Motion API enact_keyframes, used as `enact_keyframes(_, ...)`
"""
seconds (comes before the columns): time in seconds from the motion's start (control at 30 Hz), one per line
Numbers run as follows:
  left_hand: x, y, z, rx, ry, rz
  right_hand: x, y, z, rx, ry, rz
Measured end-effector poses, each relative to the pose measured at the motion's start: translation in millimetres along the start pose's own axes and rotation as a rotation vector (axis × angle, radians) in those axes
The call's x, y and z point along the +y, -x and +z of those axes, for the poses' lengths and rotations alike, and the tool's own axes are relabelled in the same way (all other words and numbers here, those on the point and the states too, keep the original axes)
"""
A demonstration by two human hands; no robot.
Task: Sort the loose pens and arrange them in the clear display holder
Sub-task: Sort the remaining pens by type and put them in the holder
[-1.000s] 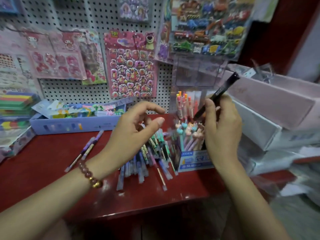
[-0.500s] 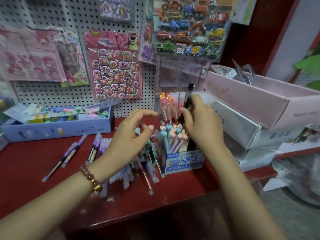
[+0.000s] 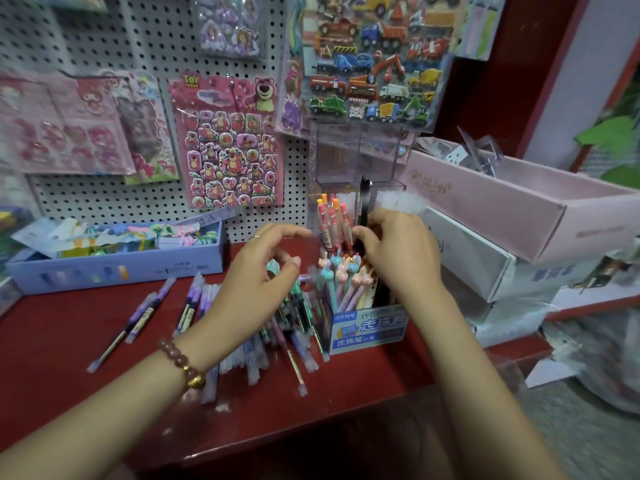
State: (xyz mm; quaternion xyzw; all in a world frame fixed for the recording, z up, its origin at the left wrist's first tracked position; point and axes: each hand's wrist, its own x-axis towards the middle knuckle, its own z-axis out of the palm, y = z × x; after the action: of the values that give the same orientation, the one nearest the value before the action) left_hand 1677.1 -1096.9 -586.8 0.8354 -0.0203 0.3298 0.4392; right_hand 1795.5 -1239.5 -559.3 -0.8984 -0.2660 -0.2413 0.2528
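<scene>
My right hand [image 3: 398, 251] grips a black pen [image 3: 363, 199] and holds it upright at the clear display holder [image 3: 356, 157], which stands against the pegboard. Several orange-capped pens [image 3: 332, 220] stand in the holder's front left part. My left hand [image 3: 256, 282] hovers above a heap of loose pens [image 3: 277, 330] on the red counter, fingers loosely curled and holding nothing. Two purple pens [image 3: 138, 317] lie apart to the left. A blue card box [image 3: 367, 327] with animal-topped pens [image 3: 346, 275] stands in front of the holder.
A long blue tray [image 3: 114, 268] of small items sits at the back left. Pink and white boxes [image 3: 519, 209] are stacked on the right. Sticker sheets [image 3: 228, 143] hang on the pegboard. The counter's front edge [image 3: 311, 420] runs below my arms.
My right hand has swung the black pen from a tilt to upright and lowered it towards the clear holder. My left hand has stayed above the heap.
</scene>
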Motion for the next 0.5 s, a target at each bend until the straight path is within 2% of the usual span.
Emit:
enact_keyframes(0.23,3,-8,10,0.027,-0.008,0.004,-3,-3,-3,-0.064,0.041,0.018)
enact_keyframes(0.37,2,-18,23,0.105,-0.032,-0.12,-4,3,-4,-0.047,0.085,0.007)
enact_keyframes(0.5,1,-33,42,0.088,-0.093,-0.185,-3,9,-7,0.011,0.1,-0.023)
